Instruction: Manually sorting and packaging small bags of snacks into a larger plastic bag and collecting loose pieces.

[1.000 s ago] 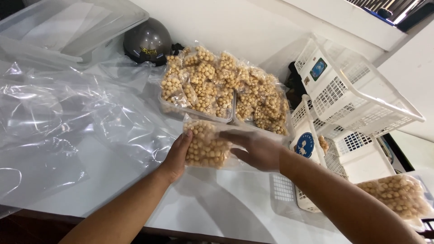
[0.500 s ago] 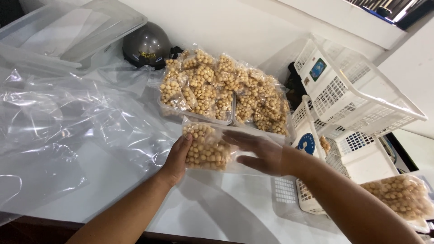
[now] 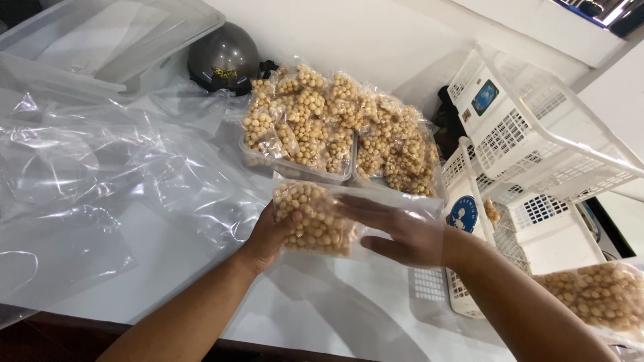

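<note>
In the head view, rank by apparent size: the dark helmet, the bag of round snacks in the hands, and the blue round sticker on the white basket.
1. Bag of round snacks, though it sits nearest the camera, so its lead over the helmet is unsure.
2. Dark helmet, farther back.
3. Blue round sticker, clearly smallest.

1. Clear plastic trays (image 3: 295, 167) heaped with bagged tan balls — upper centre.
2. Dark helmet (image 3: 223, 57) — top, left of centre.
3. Loose clear plastic sheeting (image 3: 87, 167) — left.
4. White slotted baskets (image 3: 537, 134) — right.
</note>
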